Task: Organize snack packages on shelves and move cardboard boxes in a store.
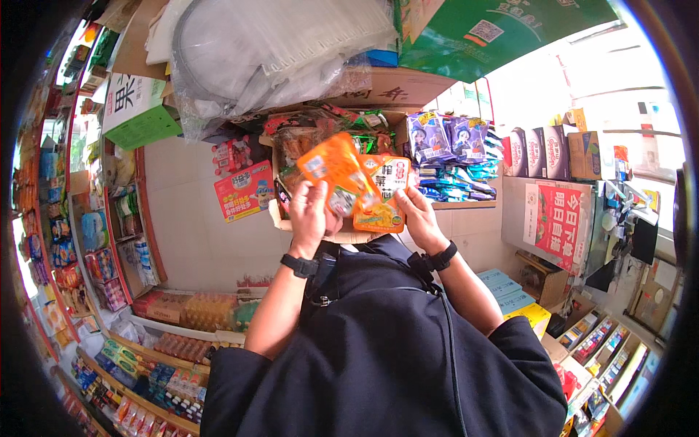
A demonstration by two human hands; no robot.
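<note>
My left hand (311,218) grips an orange food pouch (336,169) by its lower left edge, with the thumb on top. That pouch is tilted and slightly blurred, and it overlaps a second pouch, orange and white (390,202). The right side of this second pouch is pinched in my right hand (420,213). Both pouches are above an open cardboard box (281,221) of packaged snacks. Brown-filled clear packets (297,145) show behind them in the box. Part of the box's contents is hidden by the pouches and my hands.
Right of the box, purple snack bags (428,136) stand over a stack of blue packets (458,183). Beyond the box lies a large plastic-wrapped bundle (235,60) beside a green carton (491,38). Stocked shelves (109,229) line the left. A red sign (562,226) fronts the counter at right.
</note>
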